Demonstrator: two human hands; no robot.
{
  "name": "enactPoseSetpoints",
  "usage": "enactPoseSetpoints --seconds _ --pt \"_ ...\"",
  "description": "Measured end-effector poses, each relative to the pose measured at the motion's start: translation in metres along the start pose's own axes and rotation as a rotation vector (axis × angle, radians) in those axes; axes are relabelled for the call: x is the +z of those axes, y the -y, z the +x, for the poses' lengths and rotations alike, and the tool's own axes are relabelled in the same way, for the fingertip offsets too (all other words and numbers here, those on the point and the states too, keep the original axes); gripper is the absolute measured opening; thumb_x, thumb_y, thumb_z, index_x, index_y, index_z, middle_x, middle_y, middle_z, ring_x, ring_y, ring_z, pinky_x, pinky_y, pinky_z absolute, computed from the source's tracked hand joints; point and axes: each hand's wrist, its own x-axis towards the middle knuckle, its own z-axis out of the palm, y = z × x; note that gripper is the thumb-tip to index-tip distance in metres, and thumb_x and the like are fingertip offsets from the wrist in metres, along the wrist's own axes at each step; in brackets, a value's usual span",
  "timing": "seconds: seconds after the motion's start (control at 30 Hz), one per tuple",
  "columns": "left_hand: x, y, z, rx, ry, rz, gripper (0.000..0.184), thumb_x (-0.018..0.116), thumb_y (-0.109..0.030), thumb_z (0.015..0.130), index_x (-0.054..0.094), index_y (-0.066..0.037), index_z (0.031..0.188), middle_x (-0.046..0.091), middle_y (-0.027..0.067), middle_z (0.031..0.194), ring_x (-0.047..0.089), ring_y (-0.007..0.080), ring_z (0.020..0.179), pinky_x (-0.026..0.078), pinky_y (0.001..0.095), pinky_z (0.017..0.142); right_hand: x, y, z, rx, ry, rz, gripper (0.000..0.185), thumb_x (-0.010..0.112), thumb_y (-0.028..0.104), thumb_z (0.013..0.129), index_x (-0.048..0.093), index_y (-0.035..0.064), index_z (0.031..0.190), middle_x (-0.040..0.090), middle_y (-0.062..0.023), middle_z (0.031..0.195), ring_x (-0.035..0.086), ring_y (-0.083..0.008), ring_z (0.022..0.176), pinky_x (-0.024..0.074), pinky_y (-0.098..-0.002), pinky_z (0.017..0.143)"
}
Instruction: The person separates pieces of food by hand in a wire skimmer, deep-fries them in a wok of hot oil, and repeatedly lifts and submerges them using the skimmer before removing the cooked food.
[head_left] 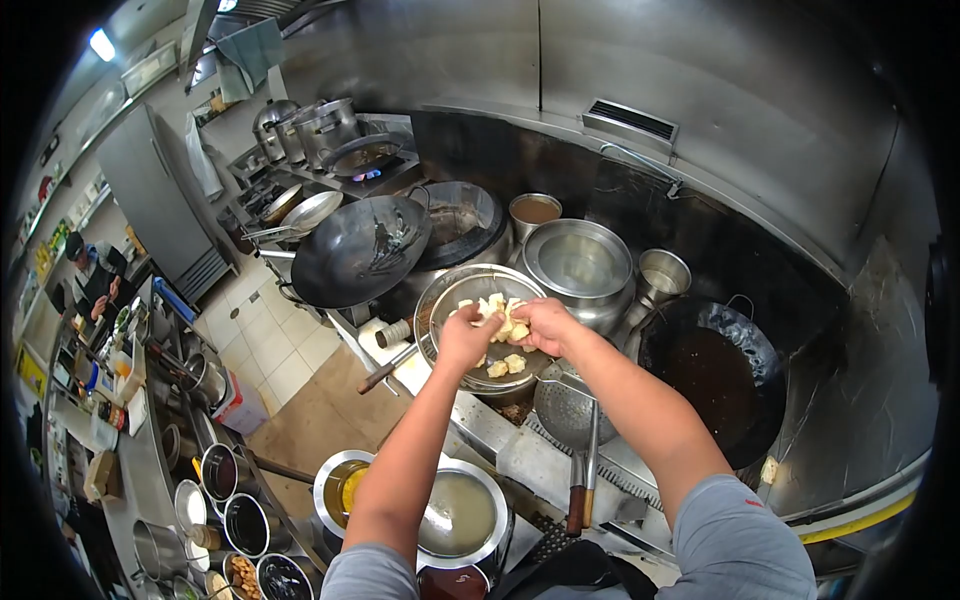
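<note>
Both hands are over a round wire-mesh strainer [432,312] that rests on a vessel at the stove's front edge. My left hand [468,340] has its fingers curled on pale yellow, rough-sided chunks [499,308]. From the other side, my right hand [545,326] closes its fingers on the same cluster. More of these chunks lie loose in the mesh below; their exact kind I cannot tell. The strainer's wooden handle [378,376] points to the lower left. Just right of the strainer lies a perforated skimmer [570,410] with a long handle.
A large empty wok [350,255] tilts at the left. Behind the strainer stands a metal pot [578,262] of cloudy liquid. A wok of dark liquid [705,380] sits at right. Sauce pots [455,515] stand near my body. Another person [95,280] works far left.
</note>
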Motion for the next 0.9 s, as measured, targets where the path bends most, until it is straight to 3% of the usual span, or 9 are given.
enactPoseSetpoints --seconds 0.03,0.13,0.2,0.27,0.3,0.37,0.47,0.67,0.9 --pt "0.006 -0.001 -0.002 -0.062 0.056 -0.103 0.062 0.076 -0.029 0.076 0.053 0.010 0.119 0.065 0.0142 0.093 0.063 0.0173 0.082 0.051 0.0270 0.071 0.001 -0.002 0.001 -0.054 0.014 0.059 0.029 0.063 0.002 0.081 0.050 -0.0032 0.107 0.059 -0.0138 0.097 0.062 -0.0232 0.080 0.0552 -0.0361 0.066" --pt "0.008 -0.008 -0.010 -0.060 0.213 -0.323 0.055 0.078 -0.020 0.074 0.055 0.008 0.115 0.065 0.0104 0.093 0.062 0.0142 0.079 0.051 0.0237 0.065 0.013 -0.003 -0.006 -0.124 -0.042 0.058 0.031 0.063 -0.001 0.081 0.049 -0.0062 0.108 0.059 -0.0145 0.098 0.062 -0.0231 0.082 0.0545 -0.0365 0.065" --pt "0.007 -0.013 -0.014 -0.046 0.167 -0.291 0.046 0.077 -0.012 0.074 0.056 0.007 0.111 0.064 0.0078 0.092 0.062 0.0120 0.075 0.050 0.0215 0.062 0.012 -0.007 -0.002 -0.156 -0.004 0.038 0.035 0.068 0.001 0.079 0.051 -0.0059 0.108 0.059 -0.0134 0.097 0.061 -0.0203 0.081 0.0530 -0.0341 0.063" --pt "0.002 -0.022 -0.019 -0.120 0.202 -0.424 0.042 0.074 -0.009 0.075 0.056 0.006 0.110 0.064 0.0072 0.093 0.062 0.0118 0.078 0.051 0.0233 0.066 0.011 -0.005 -0.005 -0.331 -0.066 -0.404 0.034 0.071 0.006 0.077 0.055 -0.0030 0.106 0.059 -0.0106 0.095 0.060 -0.0171 0.078 0.0521 -0.0292 0.061" --pt "0.003 -0.017 -0.017 -0.119 0.202 -0.424 0.042 0.074 -0.009 0.075 0.056 0.006 0.110 0.064 0.0072 0.093 0.062 0.0118 0.078 0.051 0.0233 0.066 0.012 0.000 -0.011 -0.332 -0.066 -0.404 0.034 0.071 0.006 0.077 0.055 -0.0030 0.106 0.059 -0.0106 0.095 0.060 -0.0171 0.078 0.0521 -0.0292 0.061" --pt "0.005 0.000 -0.012 0.063 0.140 -0.323 0.038 0.072 -0.005 0.075 0.056 0.004 0.109 0.064 0.0063 0.093 0.061 0.0115 0.082 0.052 0.0249 0.069 0.015 0.015 -0.026 -0.350 -0.023 -0.746 0.032 0.072 0.008 0.076 0.060 0.0007 0.104 0.060 -0.0080 0.095 0.059 -0.0133 0.080 0.0516 -0.0255 0.063" --pt "-0.006 -0.014 -0.018 0.028 0.188 -0.360 0.037 0.071 -0.003 0.076 0.056 0.002 0.109 0.064 0.0059 0.095 0.061 0.0113 0.083 0.051 0.0255 0.070 0.014 0.025 -0.036 -0.208 0.137 -0.650 0.027 0.071 0.008 0.077 0.061 0.0028 0.102 0.060 -0.0057 0.094 0.059 -0.0124 0.081 0.0517 -0.0257 0.066" --pt "-0.018 -0.017 -0.019 -0.110 0.405 -0.688 0.035 0.067 0.001 0.079 0.056 0.000 0.111 0.064 0.0059 0.095 0.062 0.0132 0.080 0.052 0.0247 0.068 0.001 0.021 -0.030 -0.044 0.201 -0.318 0.016 0.065 0.010 0.081 0.059 0.0049 0.095 0.060 -0.0037 0.090 0.060 -0.0144 0.079 0.0519 -0.0267 0.068" --pt "-0.022 -0.014 -0.020 -0.197 0.464 -0.881 0.035 0.064 0.000 0.081 0.053 0.000 0.115 0.064 0.0081 0.098 0.063 0.0146 0.081 0.054 0.0267 0.068 -0.006 0.012 -0.023 0.041 0.308 -0.084 0.013 0.063 0.010 0.082 0.059 0.0057 0.094 0.061 -0.0065 0.092 0.062 -0.0180 0.080 0.0528 -0.0294 0.069"
